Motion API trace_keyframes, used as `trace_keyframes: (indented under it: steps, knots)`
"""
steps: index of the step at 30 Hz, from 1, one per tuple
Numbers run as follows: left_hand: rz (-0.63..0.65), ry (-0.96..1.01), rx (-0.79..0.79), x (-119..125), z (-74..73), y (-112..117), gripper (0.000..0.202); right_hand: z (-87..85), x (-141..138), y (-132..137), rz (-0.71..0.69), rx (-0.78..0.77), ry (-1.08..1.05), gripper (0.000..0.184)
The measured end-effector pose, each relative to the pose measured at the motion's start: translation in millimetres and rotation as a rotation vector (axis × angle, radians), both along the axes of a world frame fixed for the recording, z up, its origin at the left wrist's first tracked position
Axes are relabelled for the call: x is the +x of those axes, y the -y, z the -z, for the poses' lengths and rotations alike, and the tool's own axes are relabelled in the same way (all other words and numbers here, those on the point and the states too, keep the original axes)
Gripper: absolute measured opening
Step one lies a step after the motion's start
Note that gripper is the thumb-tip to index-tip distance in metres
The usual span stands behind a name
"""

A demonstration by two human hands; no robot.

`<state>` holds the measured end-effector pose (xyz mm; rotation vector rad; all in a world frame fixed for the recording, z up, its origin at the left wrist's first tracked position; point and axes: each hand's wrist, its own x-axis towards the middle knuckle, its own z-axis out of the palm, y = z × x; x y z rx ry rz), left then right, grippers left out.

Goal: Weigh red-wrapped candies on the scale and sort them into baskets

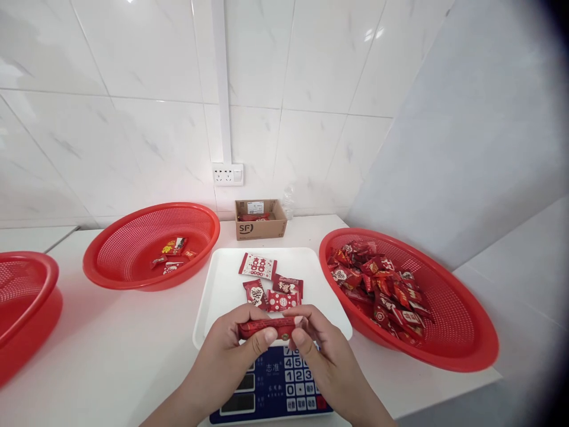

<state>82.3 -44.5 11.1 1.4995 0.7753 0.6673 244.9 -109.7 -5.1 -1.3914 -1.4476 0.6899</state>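
Observation:
My left hand [231, 350] and my right hand [317, 350] meet over the front edge of a white scale tray [222, 284]. Together they pinch a long red candy packet [267, 327], one hand at each end, fingers closed on it. Several red and white candy packets [271, 284] lie on the tray just beyond the hands. Under the tray sits a blue scale with a keypad [296, 379].
A red basket [448, 332] at the right holds many red candies [377, 284]. At the left, a second red basket [133, 261] holds a few candies [173, 252]. A third red basket [22, 296] sits at the far left edge. A small cardboard box [260, 219] stands by the tiled wall.

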Motion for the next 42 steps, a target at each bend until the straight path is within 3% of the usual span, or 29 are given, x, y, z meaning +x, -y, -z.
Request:
trace_keyframes:
  steps: [3, 6, 12, 15, 17, 20, 24, 30, 36, 42]
  knots:
    - [0.018, -0.017, -0.014, -1, 2.2, 1, 0.032, 0.0, 0, 1, -0.026, -0.025, -0.003, 0.029]
    - [0.023, -0.069, 0.067, -2, 3.9, 0, 0.033, -0.9, 1, 3, 0.014, 0.017, 0.051, 0.031]
    - [-0.124, -0.268, 0.343, -9, -0.9, -18, 0.028, 0.6, 22, 2, 0.306, 0.115, 0.165, 0.033]
    - [0.003, -0.448, 0.584, -10, 0.8, -34, 0.029, -0.6, 35, 1, 0.421, 0.078, 0.273, 0.033]
    - [0.117, -0.538, 0.743, -10, 6.8, -43, 0.034, -2.5, 41, 1, 0.419, 0.021, 0.332, 0.034]
    - [0.188, -0.654, 0.868, -7, 19.2, -48, 0.036, -5.0, 45, 4, 0.357, -0.050, 0.412, 0.038]
    - [0.210, -0.724, 0.890, -5, 25.2, -46, 0.035, -3.7, 48, 5, 0.260, -0.140, 0.476, 0.036]
    - [0.234, -0.680, 0.800, -11, 14.0, -40, 0.028, 5.7, 48, -2, 0.290, -0.139, 0.484, 0.036]
    - [0.293, -0.767, 0.806, 5, 11.7, -55, 0.060, 5.8, 40, -5, 0.252, -0.127, 0.407, 0.035]
    - [0.435, -0.839, 0.882, 38, 9.2, -79, 0.072, 3.6, 48, 2, 0.393, -0.069, 0.334, 0.036]
